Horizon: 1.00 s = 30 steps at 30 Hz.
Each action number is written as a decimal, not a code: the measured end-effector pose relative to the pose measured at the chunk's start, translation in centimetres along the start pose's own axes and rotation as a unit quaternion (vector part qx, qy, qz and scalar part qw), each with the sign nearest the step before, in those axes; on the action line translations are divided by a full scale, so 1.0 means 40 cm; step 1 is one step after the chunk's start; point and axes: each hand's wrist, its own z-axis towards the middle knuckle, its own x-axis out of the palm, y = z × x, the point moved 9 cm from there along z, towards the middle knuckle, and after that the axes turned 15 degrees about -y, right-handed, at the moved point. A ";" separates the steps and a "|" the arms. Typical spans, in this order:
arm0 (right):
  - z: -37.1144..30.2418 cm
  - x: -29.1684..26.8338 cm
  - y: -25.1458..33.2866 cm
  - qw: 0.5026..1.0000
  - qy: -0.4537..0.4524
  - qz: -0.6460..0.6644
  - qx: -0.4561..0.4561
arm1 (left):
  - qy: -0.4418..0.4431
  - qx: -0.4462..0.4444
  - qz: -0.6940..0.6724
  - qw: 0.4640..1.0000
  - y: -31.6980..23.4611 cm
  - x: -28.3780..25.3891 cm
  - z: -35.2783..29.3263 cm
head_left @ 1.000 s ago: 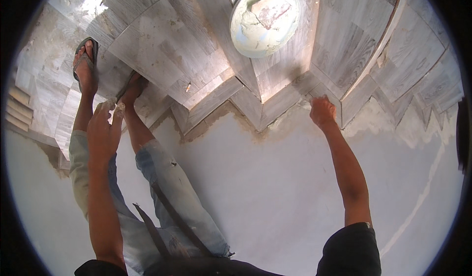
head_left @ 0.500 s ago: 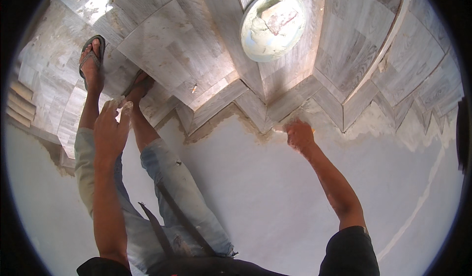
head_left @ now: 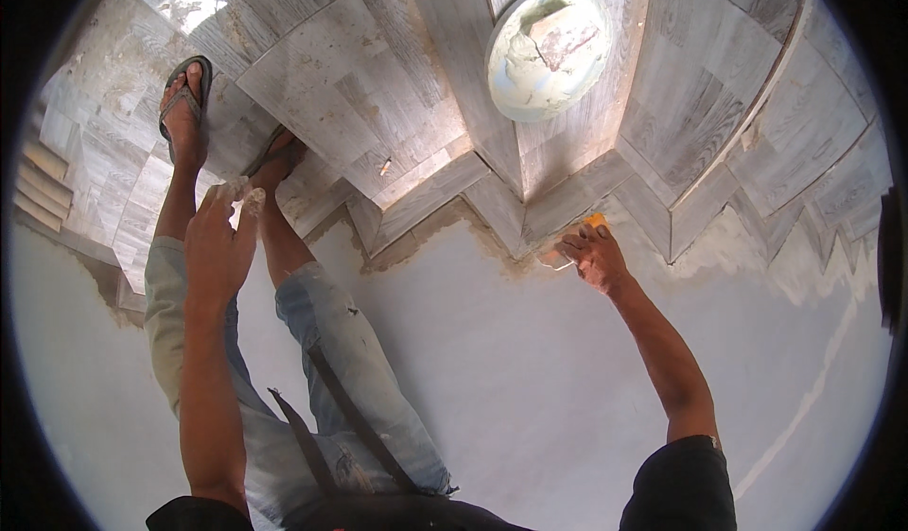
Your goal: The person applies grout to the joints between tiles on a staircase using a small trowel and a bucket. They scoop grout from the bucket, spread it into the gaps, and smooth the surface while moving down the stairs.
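Observation:
In my right hand (head_left: 598, 259) is a putty knife (head_left: 595, 220), its orange handle showing past the fingers. Its pale blade points left, at the seam where the stepped grey wood-look skirting tiles (head_left: 567, 198) meet the pale wall (head_left: 530, 361). Damp brownish filler (head_left: 454, 228) follows that seam. Over my legs, my left hand (head_left: 216, 247) hangs with fingers bent and a gap beside the thumb. White paste coats its fingertips, and I see nothing held in it. A round pale basin (head_left: 498, 105) with whitish paste (head_left: 539, 44) stands on a step above my right hand.
Grey wood-look stair tiles (head_left: 350, 87) run across the top, with sharp step edges. My sandalled feet (head_left: 184, 105) stand at the upper left. A cigarette butt (head_left: 385, 166) lies on a tread. Stacked pale strips (head_left: 43, 186) sit at the far left.
My right hand has shifted slightly right and turned, so the orange handle and the blade show more. The left hand stays nearly in place. The whole view has slid a little.

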 end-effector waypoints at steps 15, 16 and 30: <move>-0.028 -0.071 -0.258 0.967 0.033 -0.104 0.231 | 0.017 -0.013 0.003 1.000 0.005 0.008 -0.002; -0.032 -0.056 -0.263 0.965 0.038 -0.118 0.230 | 0.019 -0.016 0.009 1.000 0.008 0.009 0.001; 0.012 -0.054 -0.257 0.949 0.156 -0.138 0.236 | 0.017 -0.007 0.008 1.000 0.009 0.013 -0.004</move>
